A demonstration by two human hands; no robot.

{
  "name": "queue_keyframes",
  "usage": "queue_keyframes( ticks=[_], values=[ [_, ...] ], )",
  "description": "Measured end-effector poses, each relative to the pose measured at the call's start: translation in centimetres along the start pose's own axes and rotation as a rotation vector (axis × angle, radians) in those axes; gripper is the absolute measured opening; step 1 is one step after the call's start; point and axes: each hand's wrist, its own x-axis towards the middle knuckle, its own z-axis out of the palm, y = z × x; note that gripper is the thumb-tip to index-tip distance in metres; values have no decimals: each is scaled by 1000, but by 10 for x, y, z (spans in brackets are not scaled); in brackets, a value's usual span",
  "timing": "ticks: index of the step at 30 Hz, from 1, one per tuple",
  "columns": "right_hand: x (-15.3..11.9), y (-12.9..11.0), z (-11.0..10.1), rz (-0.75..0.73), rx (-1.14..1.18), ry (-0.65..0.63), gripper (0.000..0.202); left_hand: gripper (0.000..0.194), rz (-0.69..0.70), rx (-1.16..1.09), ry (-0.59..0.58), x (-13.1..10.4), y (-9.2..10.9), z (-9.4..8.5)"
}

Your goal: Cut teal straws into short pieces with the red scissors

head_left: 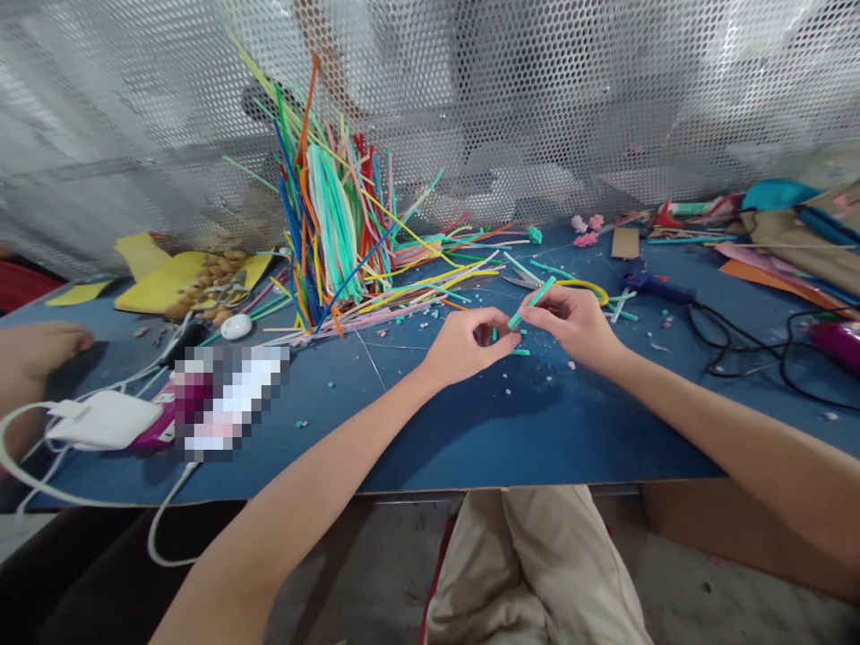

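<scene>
A short teal pipe cleaner (536,299) slants upward between my two hands, above the blue table. My left hand (472,345) pinches its lower end between thumb and fingers. At its right side, my right hand (572,321) grips the same piece with closed fingertips. A few more teal bits lie under the hands, partly hidden by them. Just behind my right hand are the yellow handles of scissors (583,288), whose blades point left. Cut pale-blue and teal pipe cleaner pieces (622,306) lie to the right of that hand.
A tall bundle of coloured pipe cleaners (336,224) stands at the back left. A blue glue gun (655,285) with a black cord lies right. A phone (235,399), white charger (111,419) and cables are at left, near another person's hand (64,345). Perforated metal (537,107) stands behind.
</scene>
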Motion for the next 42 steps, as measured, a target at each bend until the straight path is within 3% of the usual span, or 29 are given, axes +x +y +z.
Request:
queue_keyframes(
  ticks=[11, 21, 27, 34, 42],
  values=[
    [0, 3, 5, 2, 112, 9, 20, 38, 32, 92, 86, 2, -7, 0],
    [0, -3, 2, 13, 27, -20, 19, 39, 30, 68, 106, 0, -2, -3],
    [0, -4, 3, -3, -26, -43, 22, 42, 36, 66, 20, 2, 0, -8],
    [3, 1, -2, 41, 62, -52, 32, 39, 22, 26, 11, 1, 1, -10],
    [9, 9, -2, 43, 177, 61, 38, 39, -31, -61, 20, 0, -3, -4]
  ],
)
